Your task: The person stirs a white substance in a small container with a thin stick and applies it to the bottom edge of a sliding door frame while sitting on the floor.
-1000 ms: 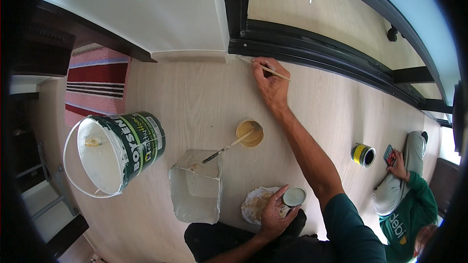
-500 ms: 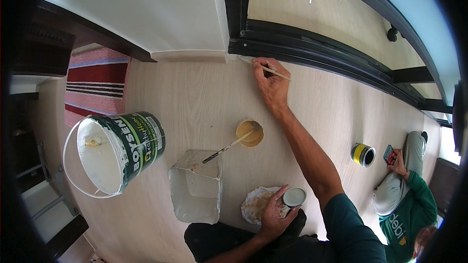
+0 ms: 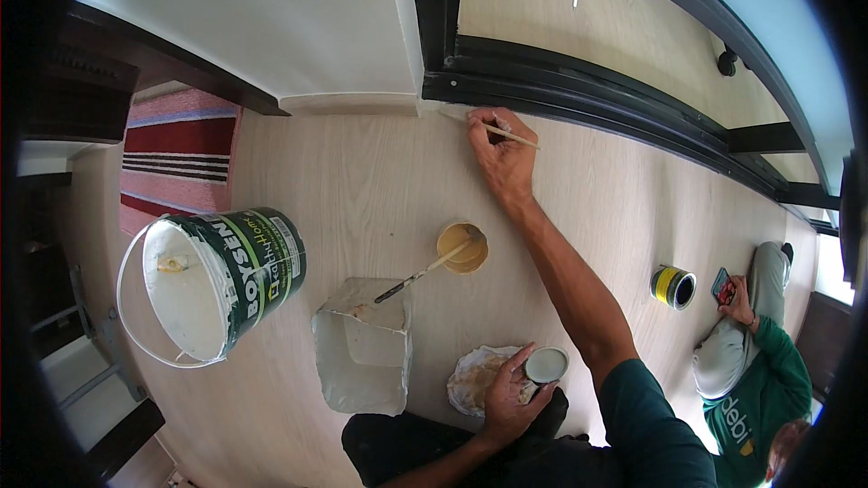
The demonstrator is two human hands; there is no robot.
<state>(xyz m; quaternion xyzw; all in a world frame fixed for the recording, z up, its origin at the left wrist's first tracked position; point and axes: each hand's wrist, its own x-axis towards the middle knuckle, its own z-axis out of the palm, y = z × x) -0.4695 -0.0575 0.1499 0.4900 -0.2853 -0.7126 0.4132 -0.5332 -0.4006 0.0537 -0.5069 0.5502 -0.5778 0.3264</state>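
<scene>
My right hand (image 3: 504, 155) reaches forward and pinches a thin paintbrush (image 3: 511, 135) by its pale wooden handle. Its bristle end is hard to make out; it lies low by the corner where the white wall meets the black door frame (image 3: 443, 83). Close to my body, my left hand (image 3: 512, 404) has its fingers wrapped round a small round cup (image 3: 546, 365) of pale paint, held above a crumpled, stained sheet (image 3: 470, 381) on the floor. Between the two hands, a round tub (image 3: 476, 258) of tan paint stands with a second brush (image 3: 425, 276) resting across its rim.
At left a green paint bucket (image 3: 267, 258) with a wire handle stands beside a paint-crusted square container (image 3: 362, 370). A striped rug (image 3: 179, 149) lies farther off. On the right are a small can (image 3: 673, 287) and a seated person (image 3: 759, 357) holding a phone (image 3: 723, 287).
</scene>
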